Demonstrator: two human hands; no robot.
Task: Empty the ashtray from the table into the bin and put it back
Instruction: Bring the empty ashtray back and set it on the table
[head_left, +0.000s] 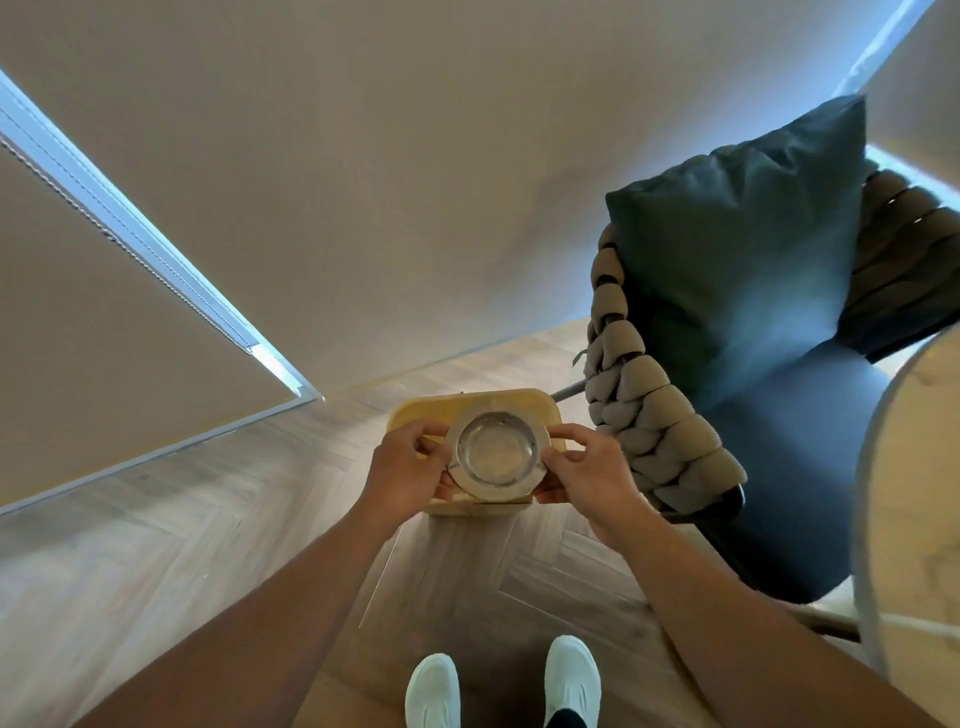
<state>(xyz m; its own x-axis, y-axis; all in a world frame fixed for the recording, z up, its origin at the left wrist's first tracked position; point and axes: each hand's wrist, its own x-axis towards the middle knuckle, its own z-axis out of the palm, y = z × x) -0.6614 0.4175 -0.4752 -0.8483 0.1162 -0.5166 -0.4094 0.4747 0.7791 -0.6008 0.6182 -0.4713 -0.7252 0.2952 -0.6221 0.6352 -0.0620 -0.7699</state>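
- round shallow metal ashtray (497, 452) with glassy centre, held level between both hands, mouth up
- left hand (402, 470) pinches ashtray's left rim, thumb on top, fingers curled under
- right hand (589, 475) pinches right rim the same way
- pale yellow rounded-rectangle bin (540, 410) right below the hands and ashtray, on wood herringbone floor (208, 525)
- woven beige chair (649, 415) with dark blue cushion (737, 249) off right of right hand
- pale round table (914, 493) edge far right
- white shoes (434, 691) under forearms
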